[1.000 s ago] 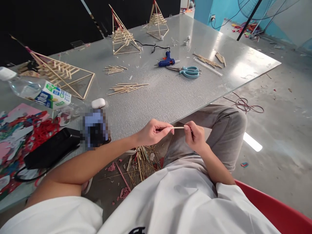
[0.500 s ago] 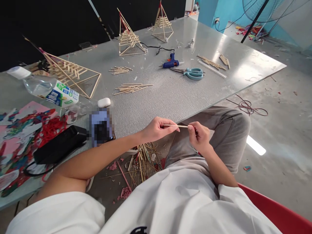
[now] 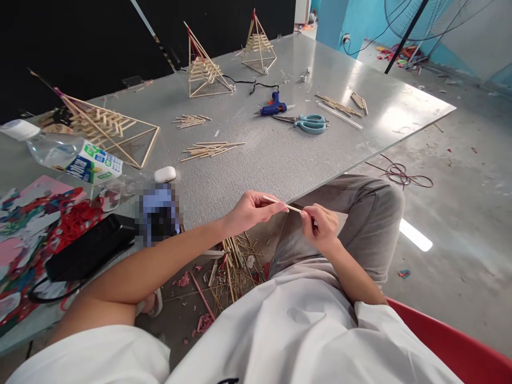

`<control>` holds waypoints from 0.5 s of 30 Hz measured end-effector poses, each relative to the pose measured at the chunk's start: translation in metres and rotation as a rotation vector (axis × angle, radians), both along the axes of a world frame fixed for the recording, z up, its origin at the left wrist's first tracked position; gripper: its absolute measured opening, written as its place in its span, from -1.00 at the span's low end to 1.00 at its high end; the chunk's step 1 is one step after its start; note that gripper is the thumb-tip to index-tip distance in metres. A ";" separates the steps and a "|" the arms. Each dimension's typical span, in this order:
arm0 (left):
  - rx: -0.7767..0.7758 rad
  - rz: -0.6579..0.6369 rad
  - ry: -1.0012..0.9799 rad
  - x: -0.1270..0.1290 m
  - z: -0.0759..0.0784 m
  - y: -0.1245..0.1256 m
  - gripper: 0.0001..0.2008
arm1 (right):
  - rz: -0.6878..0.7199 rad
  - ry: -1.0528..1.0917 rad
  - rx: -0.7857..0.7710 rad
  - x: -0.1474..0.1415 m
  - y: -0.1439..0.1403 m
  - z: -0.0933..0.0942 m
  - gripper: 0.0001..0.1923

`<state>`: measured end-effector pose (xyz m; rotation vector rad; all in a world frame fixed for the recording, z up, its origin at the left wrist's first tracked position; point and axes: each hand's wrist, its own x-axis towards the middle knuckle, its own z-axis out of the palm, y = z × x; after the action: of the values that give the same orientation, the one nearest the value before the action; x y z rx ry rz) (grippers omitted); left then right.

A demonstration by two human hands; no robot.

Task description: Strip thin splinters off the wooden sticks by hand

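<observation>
While both the left hand point(image 3: 252, 210) and right hand point(image 3: 320, 226) pinch a thin wooden stick point(image 3: 282, 204), stick piles point(image 3: 210, 149), scissors point(image 3: 310, 123) and a glue gun point(image 3: 272, 105) lie far on the surface point(image 3: 272, 154).

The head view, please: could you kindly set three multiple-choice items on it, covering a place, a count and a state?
1. Where do the teal-handled scissors lie?
A on the floor
B on the grey table, beside the blue glue gun
C in a lap

2. How many stick pyramids stand on the table?
A one
B five
C three

3. The thin wooden stick is
A pinched between both hands
B lying on the table
C held by one hand

Key: B, they rest by the gun; C, three frames show; A, left hand and right hand each grip an end.
</observation>
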<state>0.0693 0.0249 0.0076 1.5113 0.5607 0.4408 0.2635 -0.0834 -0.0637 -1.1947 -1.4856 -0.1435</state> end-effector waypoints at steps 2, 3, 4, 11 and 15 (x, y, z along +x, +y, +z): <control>0.034 -0.001 0.014 -0.002 0.000 -0.001 -0.55 | 0.026 0.053 -0.064 -0.001 -0.002 0.002 -0.64; 0.047 -0.004 0.020 -0.002 0.000 -0.001 -0.55 | 0.045 0.094 -0.109 -0.002 -0.003 0.004 -0.63; 0.058 -0.007 0.023 -0.003 0.000 -0.002 -0.55 | 0.071 0.145 -0.157 -0.002 -0.004 0.006 -0.62; 0.153 -0.002 -0.004 -0.003 -0.003 -0.006 -0.57 | 0.262 0.500 -0.493 -0.001 -0.007 0.019 -0.40; 0.236 0.016 0.007 -0.003 -0.002 -0.007 -0.61 | 0.427 0.772 -0.633 0.000 -0.003 0.023 -0.32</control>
<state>0.0664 0.0178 0.0052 1.7348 0.5407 0.5283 0.2635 -0.0859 -0.0404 -1.1760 -1.0580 1.0343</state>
